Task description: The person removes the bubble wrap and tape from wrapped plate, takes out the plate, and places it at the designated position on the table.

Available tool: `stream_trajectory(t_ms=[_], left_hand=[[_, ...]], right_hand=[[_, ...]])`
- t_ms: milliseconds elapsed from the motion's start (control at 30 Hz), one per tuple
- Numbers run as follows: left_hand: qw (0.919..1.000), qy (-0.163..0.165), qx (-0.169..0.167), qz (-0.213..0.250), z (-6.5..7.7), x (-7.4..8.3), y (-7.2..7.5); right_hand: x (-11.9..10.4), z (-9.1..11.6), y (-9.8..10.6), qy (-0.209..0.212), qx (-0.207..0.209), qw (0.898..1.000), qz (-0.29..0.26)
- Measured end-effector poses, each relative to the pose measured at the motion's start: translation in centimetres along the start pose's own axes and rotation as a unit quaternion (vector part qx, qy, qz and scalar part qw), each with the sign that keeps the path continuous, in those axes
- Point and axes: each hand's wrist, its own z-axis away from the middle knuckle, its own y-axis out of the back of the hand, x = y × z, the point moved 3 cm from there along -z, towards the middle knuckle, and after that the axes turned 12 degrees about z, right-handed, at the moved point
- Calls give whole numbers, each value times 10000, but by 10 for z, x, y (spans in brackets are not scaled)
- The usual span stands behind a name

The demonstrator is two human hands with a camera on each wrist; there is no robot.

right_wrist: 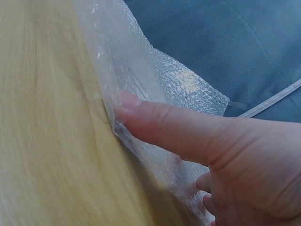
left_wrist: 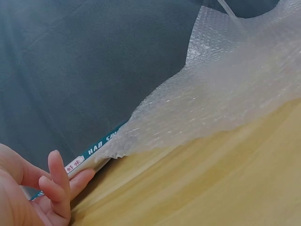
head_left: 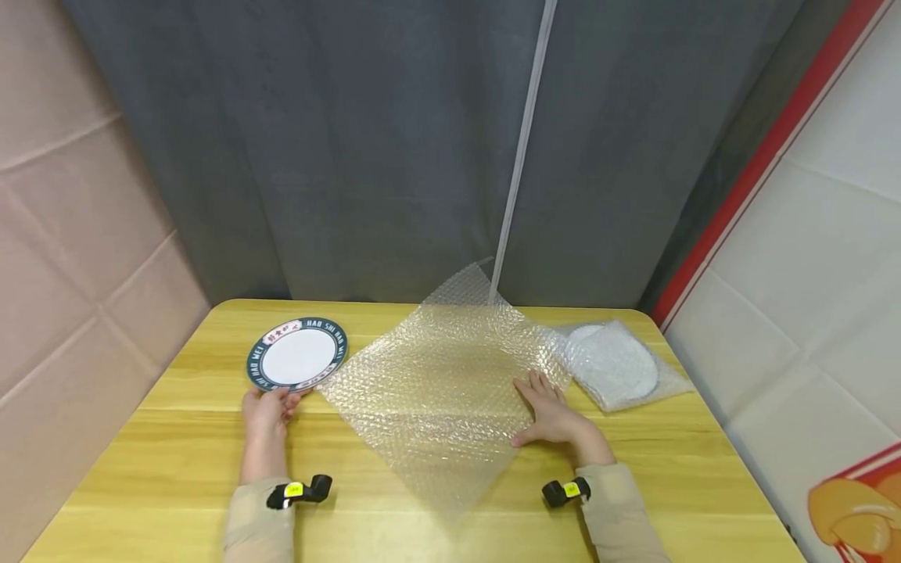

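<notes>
A round plate [head_left: 299, 356] with a white centre and a dark teal lettered rim is at the table's left. My left hand [head_left: 266, 410] grips its near edge; in the left wrist view, the fingers [left_wrist: 59, 188] curl at the plate's rim [left_wrist: 101, 143]. A clear sheet of bubble wrap [head_left: 436, 375] lies cornerwise in the middle, its left corner meeting the plate. On the sheet's right side rests my right hand [head_left: 556, 414], fingers spread. The right wrist view has that thumb [right_wrist: 155, 120] extended over the edge of the bubble wrap [right_wrist: 127, 70].
A round white thing wrapped in bubble wrap [head_left: 615, 363] lies at the right of the wooden table [head_left: 394, 508]. A dark grey curtain [head_left: 387, 156] hangs behind the far edge, where the sheet's far corner leans up. Pale panels flank both sides.
</notes>
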Motion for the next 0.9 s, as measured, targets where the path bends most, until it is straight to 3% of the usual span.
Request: stream_trajectory(t_ms=[400,900], left_hand=[[9999,0,104,-91,1,-3,1],[9995,-288,83,-33,6,-2,-3]], right_hand=[[0,1,0,20,21,10000,-28],[3,-2,-1,46,19,10000,30]])
